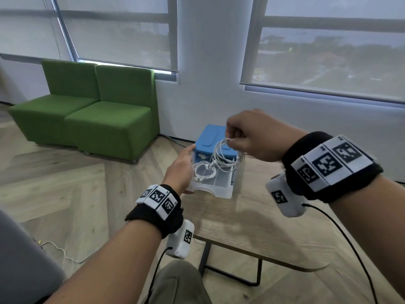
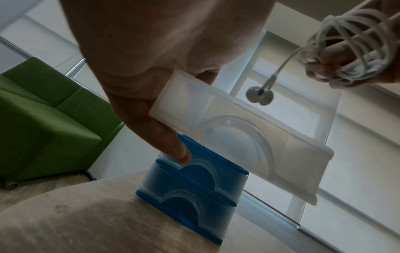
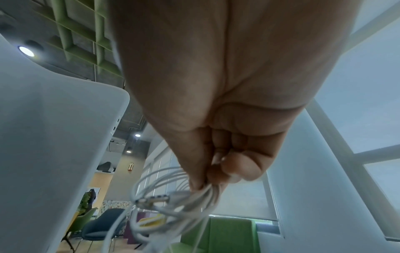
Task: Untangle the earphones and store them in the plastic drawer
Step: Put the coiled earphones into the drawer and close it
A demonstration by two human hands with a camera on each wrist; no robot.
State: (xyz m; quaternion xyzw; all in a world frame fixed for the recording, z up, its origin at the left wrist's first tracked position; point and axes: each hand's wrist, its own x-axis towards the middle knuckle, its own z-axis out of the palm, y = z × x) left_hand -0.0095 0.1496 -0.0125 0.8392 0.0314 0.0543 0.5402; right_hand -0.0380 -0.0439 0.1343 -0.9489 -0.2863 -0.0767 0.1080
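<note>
A blue plastic drawer unit (image 1: 210,139) stands on the wooden table (image 1: 252,220). Its clear top drawer (image 1: 219,191) is pulled out. One coiled pair of white earphones (image 1: 203,170) lies inside it. My left hand (image 1: 179,170) grips the drawer's left front corner (image 2: 173,102), and its index finger (image 2: 173,145) touches the unit (image 2: 194,188). My right hand (image 1: 241,137) pinches a second white earphone coil (image 1: 225,154) just above the drawer. Its earbuds (image 2: 259,95) dangle, and the jack plug (image 3: 153,199) shows in the coil (image 3: 173,202).
Two green seats (image 1: 87,110) stand on the floor to the left, beyond the table edge. A white wall and windows with blinds are right behind the unit. A white cable (image 1: 59,251) lies on the floor at the lower left.
</note>
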